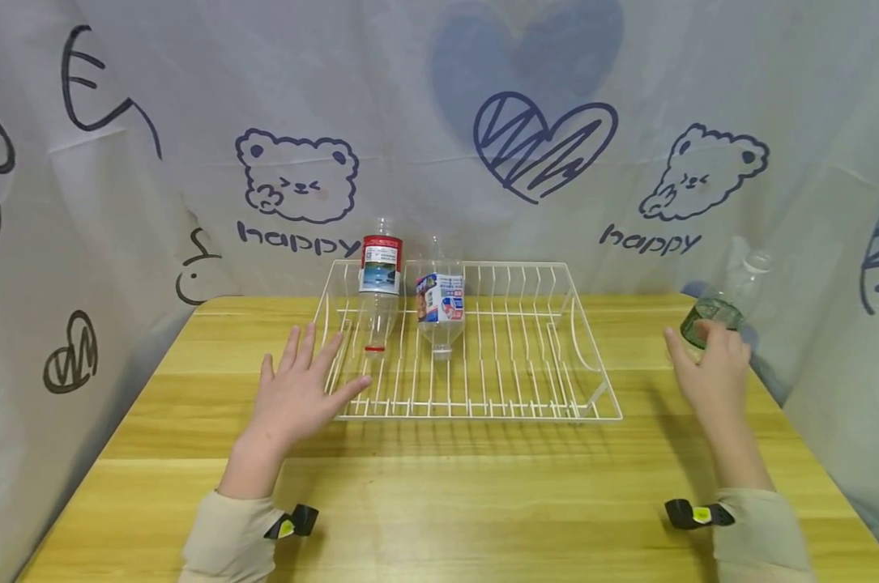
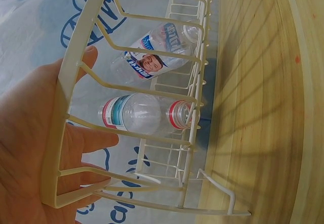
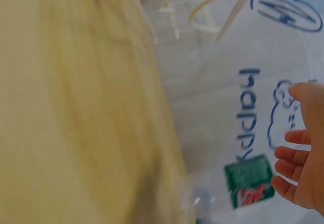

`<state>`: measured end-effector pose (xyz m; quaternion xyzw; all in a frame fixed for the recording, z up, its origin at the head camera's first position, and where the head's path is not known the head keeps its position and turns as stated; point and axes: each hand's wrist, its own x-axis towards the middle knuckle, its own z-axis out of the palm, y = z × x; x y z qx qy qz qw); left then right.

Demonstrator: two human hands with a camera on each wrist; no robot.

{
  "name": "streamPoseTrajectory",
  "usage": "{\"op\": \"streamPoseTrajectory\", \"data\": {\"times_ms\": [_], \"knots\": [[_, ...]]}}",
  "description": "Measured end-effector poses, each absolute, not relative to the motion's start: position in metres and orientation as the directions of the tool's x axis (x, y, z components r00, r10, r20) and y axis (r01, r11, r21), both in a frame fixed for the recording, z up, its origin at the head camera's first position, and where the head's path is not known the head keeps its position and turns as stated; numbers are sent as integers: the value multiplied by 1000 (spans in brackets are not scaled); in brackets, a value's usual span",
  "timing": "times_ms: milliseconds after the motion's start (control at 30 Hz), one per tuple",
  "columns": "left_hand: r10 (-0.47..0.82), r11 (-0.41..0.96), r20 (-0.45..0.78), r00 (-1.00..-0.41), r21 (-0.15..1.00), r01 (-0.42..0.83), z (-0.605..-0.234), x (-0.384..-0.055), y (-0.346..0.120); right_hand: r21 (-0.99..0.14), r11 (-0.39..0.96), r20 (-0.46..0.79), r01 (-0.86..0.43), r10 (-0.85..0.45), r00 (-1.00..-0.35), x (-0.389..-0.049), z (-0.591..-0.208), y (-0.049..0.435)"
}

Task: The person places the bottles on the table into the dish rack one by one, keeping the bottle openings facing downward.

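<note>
My left hand [image 1: 291, 405] has its fingers spread over the left front corner of a white wire dish rack [image 1: 483, 419]. In the left wrist view, its fingers show behind the rack's front wires. Two clear plastic bottles stand in the rack, neck down and leaning: one with a red, white and blue label [image 1: 381, 267], the other with a blue and white label [image 1: 441, 298]. At the right, my right hand [image 1: 718, 376] is at a clear bottle with a green label [image 3: 249, 181], thumb held apart from the fingers. Its fingertips are right at the label.
The rack's right slots [image 1: 530, 356] stand beside the two bottles. Under everything is a wooden table [image 1: 439, 502]. A pale curtain [image 1: 424, 105] with printed bears and hearts hangs behind the table and along both sides.
</note>
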<state>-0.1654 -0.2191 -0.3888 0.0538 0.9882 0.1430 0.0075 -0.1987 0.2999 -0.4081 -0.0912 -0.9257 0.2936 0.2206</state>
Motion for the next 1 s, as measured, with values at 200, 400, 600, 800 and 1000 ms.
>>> {"op": "streamPoseTrajectory", "data": {"times_ms": [200, 400, 600, 800, 1000], "knots": [[108, 953, 3, -994, 283, 104, -387, -165, -220, -593, 790, 238, 156, 357, -903, -191, -425, 320], [110, 952, -1, -994, 286, 105, -386, -165, -219, -525, 786, 96, 325, 434, -896, -196, -433, 341], [112, 953, -2, -994, 284, 107, -386, -165, -219, -453, 788, -28, 417, 456, -890, -205, -438, 360], [115, 952, 10, -993, 283, 113, -386, -167, -219, -439, 798, -41, 413, 441, -896, -217, -447, 371], [116, 953, 15, -993, 281, 116, -388, -166, -220, -399, 810, -52, 429, 447, -893, -228, -455, 373]]}}
